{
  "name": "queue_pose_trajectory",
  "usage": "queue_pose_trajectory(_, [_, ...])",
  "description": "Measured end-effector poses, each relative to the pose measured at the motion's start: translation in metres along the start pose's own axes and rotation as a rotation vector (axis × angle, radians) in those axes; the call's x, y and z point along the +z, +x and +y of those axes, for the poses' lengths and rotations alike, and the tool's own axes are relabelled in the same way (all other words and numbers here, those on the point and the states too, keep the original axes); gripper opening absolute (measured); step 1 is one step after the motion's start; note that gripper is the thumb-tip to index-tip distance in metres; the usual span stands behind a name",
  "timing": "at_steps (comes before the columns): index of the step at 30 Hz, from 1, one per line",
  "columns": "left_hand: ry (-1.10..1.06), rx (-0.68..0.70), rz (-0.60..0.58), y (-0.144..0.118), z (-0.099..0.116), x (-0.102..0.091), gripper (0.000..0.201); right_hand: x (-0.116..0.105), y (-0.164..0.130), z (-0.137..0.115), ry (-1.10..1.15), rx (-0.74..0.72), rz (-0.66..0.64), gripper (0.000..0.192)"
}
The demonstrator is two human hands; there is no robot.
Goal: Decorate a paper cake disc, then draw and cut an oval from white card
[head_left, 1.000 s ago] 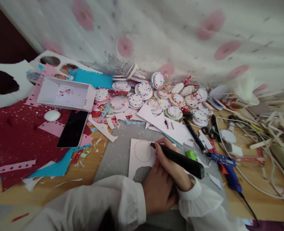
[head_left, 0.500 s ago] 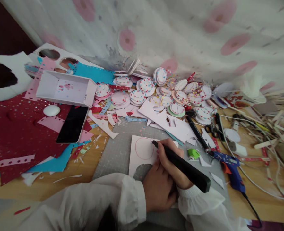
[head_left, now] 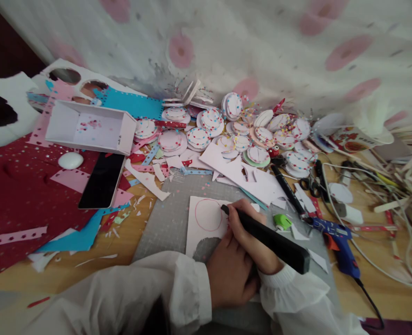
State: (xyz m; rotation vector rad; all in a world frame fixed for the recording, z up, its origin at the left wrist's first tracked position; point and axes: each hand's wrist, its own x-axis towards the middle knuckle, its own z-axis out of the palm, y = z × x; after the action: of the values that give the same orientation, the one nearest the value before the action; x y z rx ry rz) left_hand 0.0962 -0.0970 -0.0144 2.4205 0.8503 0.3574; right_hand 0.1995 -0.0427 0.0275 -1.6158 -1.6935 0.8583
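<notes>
black pen (head_left: pixel 268 236), pink sheet (head_left: pixel 206 223), perhaps grey mat (head_left: pixel 171 218)

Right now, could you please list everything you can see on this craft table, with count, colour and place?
Pink foam sheet with a drawn red circle: one, on the grey cutting mat, centre.
Black pen-shaped tool: one, tip at the circle's edge.
Round decorated foam discs: many, white and pink with coloured dots, piled at the back.
White shallow box: one, back left.
Black phone: one, left of the mat.
White oval pebble: one, on dark red punched sheets.
Blue glue gun: one, right.
Green small clip: one, right of the tool.
Black scissors: one, back right.
Left hand: pressing the sheet.
Right hand: gripping the tool.
</notes>
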Motion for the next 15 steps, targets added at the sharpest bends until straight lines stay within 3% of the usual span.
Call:
queue_pose_trajectory(4, [0.004,-0.003,-0.008,0.0010,0.0009,-0.0013,0.061,0.0008,0.0002,0.0012,-0.014,0.002,-0.026,0.021])
queue_pose_trajectory(15, [-0.064,0.008,0.031,0.0000,0.0008,-0.0014,0.062,0.0024,-0.0033,0.0005,0.019,0.015,0.064,0.020])
